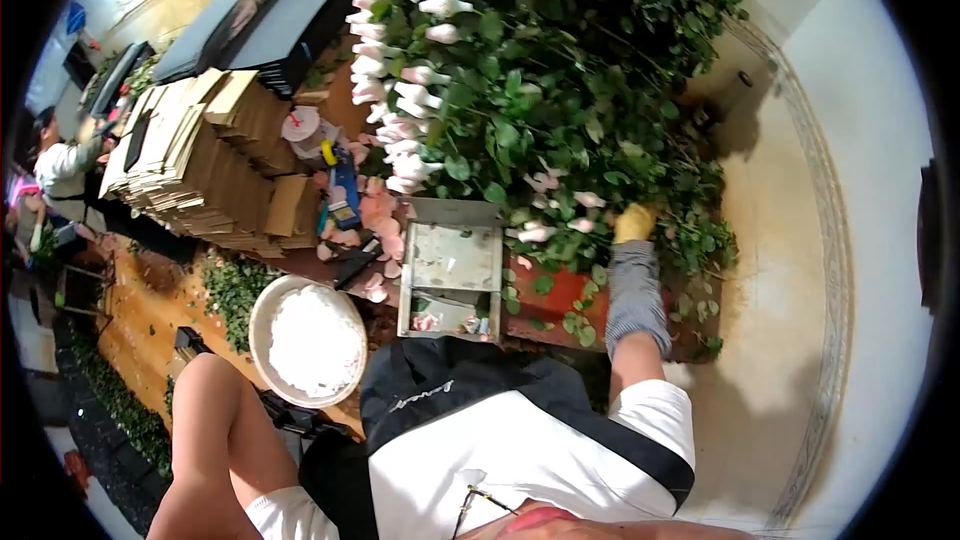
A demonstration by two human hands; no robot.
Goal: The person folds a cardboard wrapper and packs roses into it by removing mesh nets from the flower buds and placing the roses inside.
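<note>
Reaching into the big heap of roses [590,70] looks like your step in hand; the heap covers the right part of the tabletop [560,292], from its far edge nearly down to the near edge. Your yellow-gloved right hand [634,224] is among the leaves by the near right corner, its fingers too buried for me to tell whether they are spread or closed on a stem; your left hand is out of view. The move from here, I'd judge, calls for freeing stems gently, since the foliage seems tangled. Dark green leaves crowd the mass, pale pink to white heads line its left side, and smallest, a few blooms [535,233] sit apart, left of your glove
</note>
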